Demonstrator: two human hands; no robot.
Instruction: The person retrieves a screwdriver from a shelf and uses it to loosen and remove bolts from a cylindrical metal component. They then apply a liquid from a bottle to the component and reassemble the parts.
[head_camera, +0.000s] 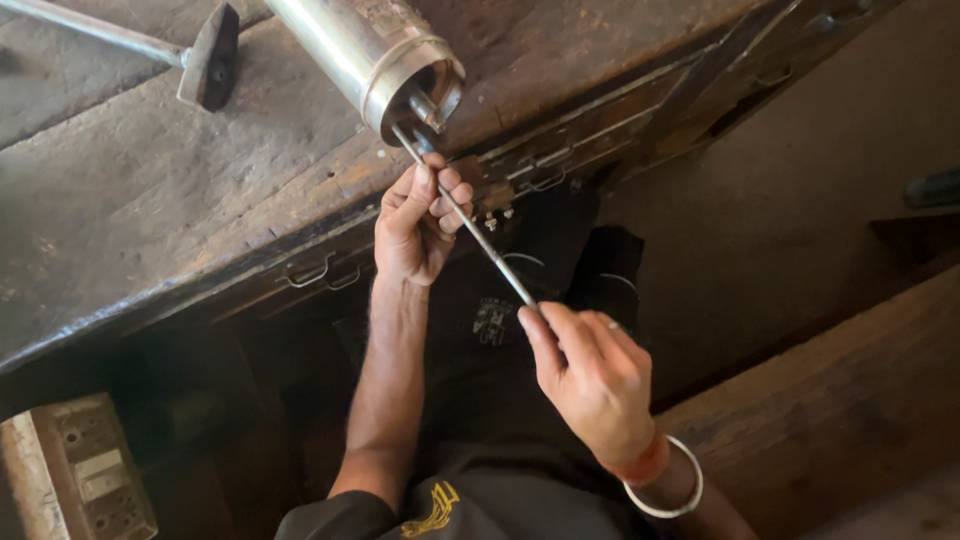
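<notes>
The person holds a thin, long grey metal rod (465, 218) with both hands. The left hand (418, 228) is closed around the upper part of the rod, near the open end of a shiny silver metal cylinder (360, 50). The right hand (590, 375) grips the lower end of the rod, and a silver bangle (672, 493) sits on its wrist. The rod's tip reaches into the cylinder's mouth. The cylinder lies on a worn dark wooden workbench (150, 190), where a hammer (205, 65) rests further left.
</notes>
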